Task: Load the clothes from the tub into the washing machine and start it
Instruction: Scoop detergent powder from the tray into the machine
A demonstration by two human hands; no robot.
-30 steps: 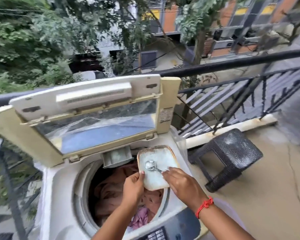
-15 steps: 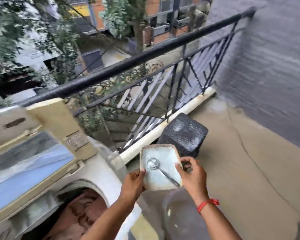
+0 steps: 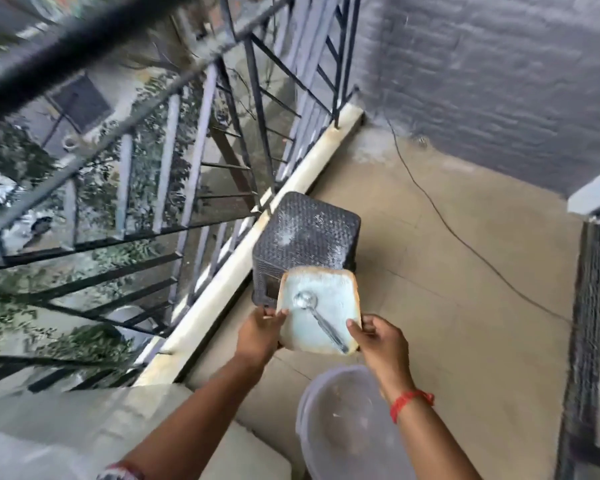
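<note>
You hold a squarish container (image 3: 321, 308) between both hands, above the floor just in front of the dark woven stool (image 3: 305, 237). It is filled with pale bluish-white powder, and a metal spoon (image 3: 317, 315) lies in it. Your left hand (image 3: 260, 336) grips its left edge, your right hand (image 3: 378, 341) its right edge. A translucent round tub (image 3: 347, 427) sits below the container, under your right wrist.
</note>
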